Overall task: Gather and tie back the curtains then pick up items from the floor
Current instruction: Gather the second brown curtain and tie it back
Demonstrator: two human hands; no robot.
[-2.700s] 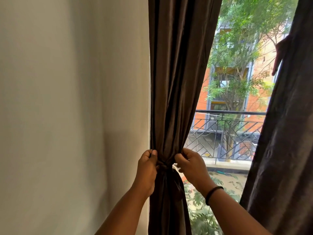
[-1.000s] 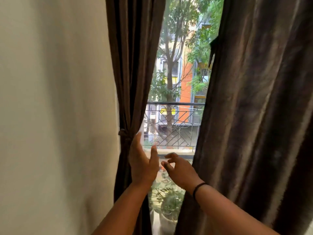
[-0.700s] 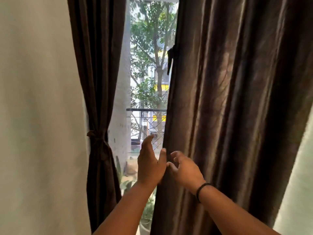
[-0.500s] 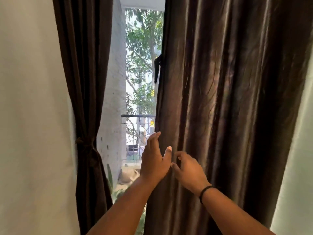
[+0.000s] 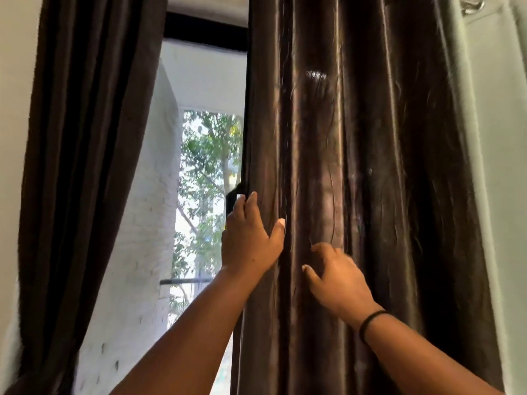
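The right dark brown curtain [image 5: 370, 166] hangs loose and spread wide. My left hand [image 5: 251, 240] lies flat on its left edge, fingers stretched up and thumb apart on the front of the fabric. A short dark tie strip [image 5: 232, 196] hangs at that edge just behind my fingertips. My right hand [image 5: 336, 277], with a black band on the wrist, presses bent fingers into the folds a little lower and to the right. The left curtain [image 5: 85, 166] hangs gathered at the left; its tied waist is below the view. The floor is not in view.
Between the curtains the window gap shows a white brick wall [image 5: 142, 252], trees and a railing [image 5: 185, 280] outside. A dark window frame [image 5: 205, 27] crosses the top. A pale wall with a metal hook [image 5: 473, 5] lies right of the right curtain.
My hands left the tied left curtain and moved right onto the right curtain. My view swung right and upward, and my left hand slid higher along the curtain's edge.
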